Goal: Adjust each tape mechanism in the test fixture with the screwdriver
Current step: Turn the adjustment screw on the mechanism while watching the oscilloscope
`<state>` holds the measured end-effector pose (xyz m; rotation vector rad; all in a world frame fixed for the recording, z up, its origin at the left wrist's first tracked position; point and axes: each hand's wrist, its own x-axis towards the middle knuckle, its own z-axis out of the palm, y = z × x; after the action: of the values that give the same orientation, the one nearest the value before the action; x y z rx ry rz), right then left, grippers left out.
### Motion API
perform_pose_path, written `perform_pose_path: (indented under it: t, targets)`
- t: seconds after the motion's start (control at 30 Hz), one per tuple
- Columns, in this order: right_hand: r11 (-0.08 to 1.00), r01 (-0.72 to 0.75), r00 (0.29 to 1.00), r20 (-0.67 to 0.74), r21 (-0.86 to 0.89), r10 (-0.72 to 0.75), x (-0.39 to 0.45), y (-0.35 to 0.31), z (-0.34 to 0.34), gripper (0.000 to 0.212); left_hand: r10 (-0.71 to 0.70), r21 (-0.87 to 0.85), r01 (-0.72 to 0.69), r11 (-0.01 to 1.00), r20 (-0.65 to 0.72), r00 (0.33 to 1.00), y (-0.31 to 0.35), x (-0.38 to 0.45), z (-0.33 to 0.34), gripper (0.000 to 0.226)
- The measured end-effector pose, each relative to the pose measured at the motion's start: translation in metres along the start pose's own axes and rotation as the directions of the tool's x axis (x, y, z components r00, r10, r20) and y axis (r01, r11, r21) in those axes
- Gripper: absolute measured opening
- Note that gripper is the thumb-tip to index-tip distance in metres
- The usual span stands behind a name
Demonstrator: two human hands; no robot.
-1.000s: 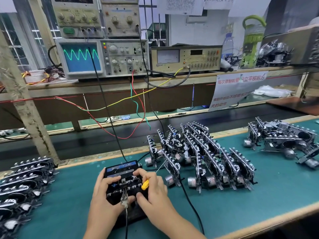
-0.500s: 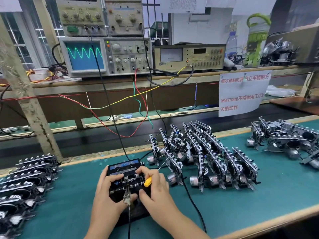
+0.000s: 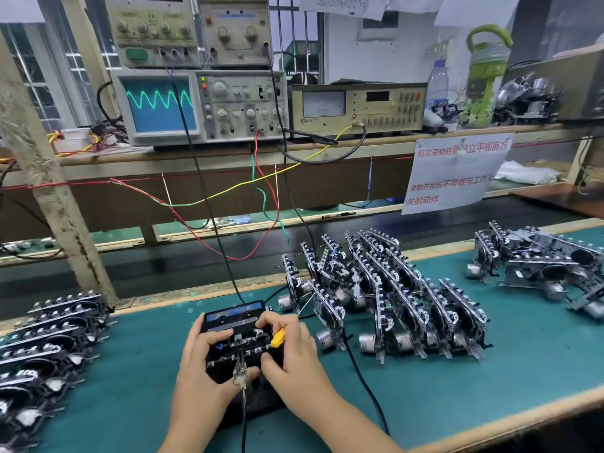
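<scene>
A black tape mechanism (image 3: 240, 346) sits in the black test fixture (image 3: 233, 317) on the green mat, with a crocodile clip (image 3: 239, 374) on its near edge. My left hand (image 3: 199, 364) grips the mechanism's left side, thumb on top. My right hand (image 3: 291, 351) holds its right side and keeps the yellow-handled screwdriver (image 3: 278, 337) between the fingers; its thin shaft points up and right, away from the mechanism.
Several upright mechanisms (image 3: 385, 295) stand in rows right of the fixture, more lie at far right (image 3: 539, 266) and stacked at left (image 3: 42, 348). An oscilloscope (image 3: 199, 106) showing a green wave sits on the shelf. Cables run down to the fixture. A paper notice (image 3: 454, 171) hangs from the shelf.
Both hands stay on the mechanism in the fixture with only small finger shifts. The view has tilted and moved slightly.
</scene>
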<state>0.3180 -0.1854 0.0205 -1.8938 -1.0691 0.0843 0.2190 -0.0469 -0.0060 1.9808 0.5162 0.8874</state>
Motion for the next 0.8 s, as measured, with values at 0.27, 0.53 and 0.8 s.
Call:
perform_pose_path:
  t: [0.27, 0.53, 0.8]
  targets:
    - [1.000, -0.010, 1.000, -0.014, 0.021, 0.010, 0.0011, -0.0030, -0.0017, 0.046, -0.034, -0.073, 0.038, 0.997, 0.056, 0.998, 0.0036, 0.0011, 0.0009, 0.071]
    - [0.998, -0.032, 0.999, -0.017, 0.051, 0.033, -0.0012, -0.0049, -0.0017, 0.046, -0.020, -0.029, 0.021, 0.999, 0.033, 0.999, -0.0006, 0.0011, 0.0008, 0.068]
    - [0.999, 0.001, 0.999, -0.033, 0.045, 0.001, -0.0064, -0.0060, -0.0031, 0.062, -0.008, -0.012, 0.008, 1.000, 0.015, 1.000, 0.0016, -0.0003, -0.0001, 0.073]
